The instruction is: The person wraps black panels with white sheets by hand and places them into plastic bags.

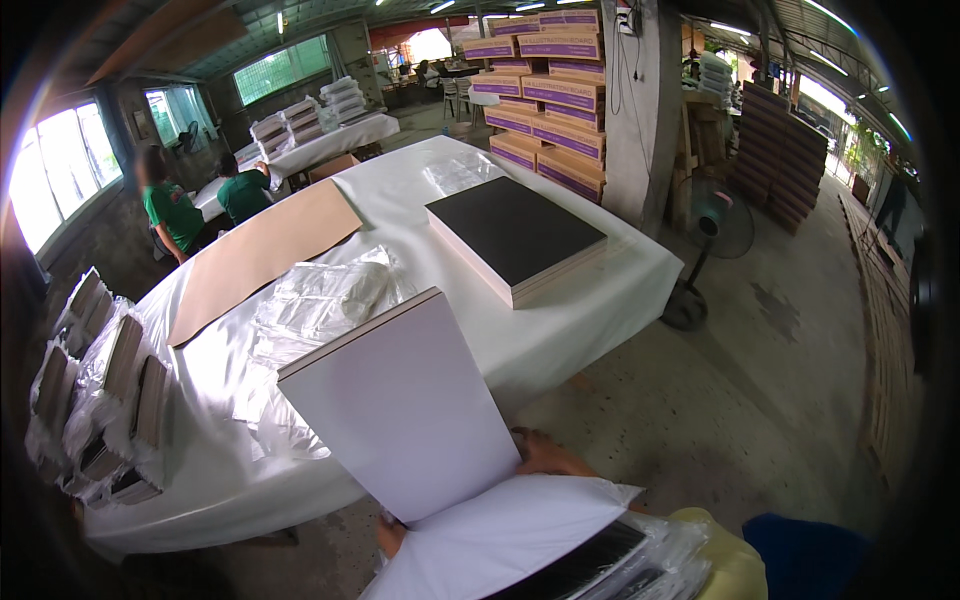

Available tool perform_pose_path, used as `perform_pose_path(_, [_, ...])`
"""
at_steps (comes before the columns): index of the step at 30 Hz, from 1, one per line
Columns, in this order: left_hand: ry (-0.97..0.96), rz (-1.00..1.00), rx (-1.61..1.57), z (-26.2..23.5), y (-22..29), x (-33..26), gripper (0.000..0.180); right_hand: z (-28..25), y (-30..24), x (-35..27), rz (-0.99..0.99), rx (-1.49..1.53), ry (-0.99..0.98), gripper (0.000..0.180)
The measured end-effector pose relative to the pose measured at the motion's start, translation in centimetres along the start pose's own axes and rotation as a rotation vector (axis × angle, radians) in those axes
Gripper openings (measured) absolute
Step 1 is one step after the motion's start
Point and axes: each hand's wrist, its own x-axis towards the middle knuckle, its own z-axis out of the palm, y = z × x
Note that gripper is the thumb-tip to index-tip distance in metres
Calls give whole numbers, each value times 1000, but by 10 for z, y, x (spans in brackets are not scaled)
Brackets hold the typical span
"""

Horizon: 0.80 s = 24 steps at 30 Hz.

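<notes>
Head view, and smooth white sheeting covers the tabletop (590, 335), glossy where window light catches it! Along its far left edge lies a matte brown sheet (265, 255), long and flat; crinkled clear plastic bags (325, 300) sprawl in the middle, and plastic-wrapped bundles (120, 360) pile up at the left end. Over toward the right corner, a black-topped board stack (515, 235) sits squarely, a thick rectangular block with pale layered sides. A thin clear film (462, 172) lies wrinkled by the far corner

And here's the piece in hand: a white-faced board (400, 405), tilted up over the near edge of the tabletop, flat and rectangular, faintly lilac in the shade, a tan-and-dark band along its top edge. The right hand (550, 455) grasps its right edge, fingers bent against it; the left hand (390, 537) grips low on the left side, most of it hidden. Below, a loose white sheet (510, 520) bows toward the person, above a black surface (580, 568) and shiny, creased clear plastic (675, 560)
</notes>
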Motion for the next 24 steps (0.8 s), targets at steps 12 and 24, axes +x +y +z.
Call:
perform_pose_path(12, [325, 146, 752, -113, 38, 11, 43, -113, -42, 7, -247, -330, -343, 73])
perform_pose_path(24, [531, 1133, 359, -136, 331, -57, 44, -153, -275, -43, -1215, -167, -493, 50])
